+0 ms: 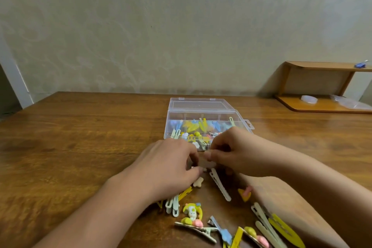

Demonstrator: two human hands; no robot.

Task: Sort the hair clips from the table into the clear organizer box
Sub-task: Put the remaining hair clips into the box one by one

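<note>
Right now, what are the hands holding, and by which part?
Both hands, left and right, pinch a small pale clip between them by its ends; blur hides the exact grip.

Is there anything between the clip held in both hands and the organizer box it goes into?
Nothing visible. The left hand and right hand pinch a small pale clip just in front of the clear organizer box, whose lid lies open behind it.
</note>
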